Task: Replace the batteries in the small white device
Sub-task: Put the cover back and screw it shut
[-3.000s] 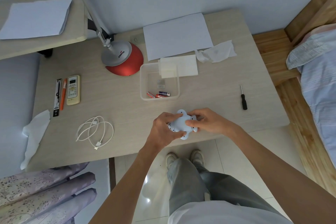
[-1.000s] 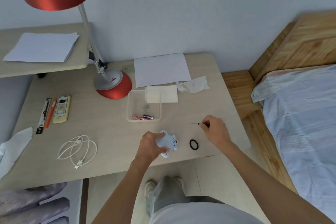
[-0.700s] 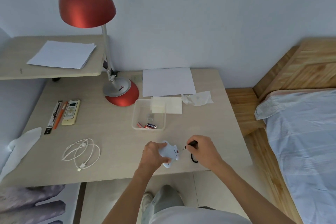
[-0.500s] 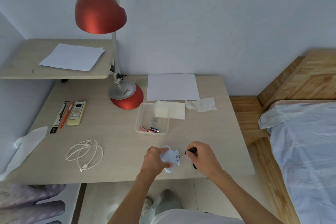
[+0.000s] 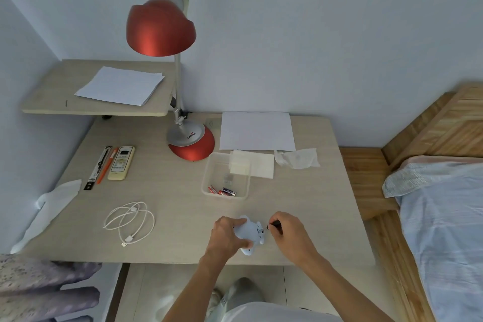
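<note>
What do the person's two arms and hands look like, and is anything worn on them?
Both forearms are bare up to the bottom edge of the picture: no sleeves reach them. The left hand and the right hand have no gloves, and no watch, bracelet or ring can be seen on the wrists or fingers. Fine detail such as nails is too small to tell.

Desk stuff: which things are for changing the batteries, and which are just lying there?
For the job: small white device, screwdriver, batteries in the clear tray.

Just lying about: lamp, remote, white cable, paper sheet, tissue.
</note>
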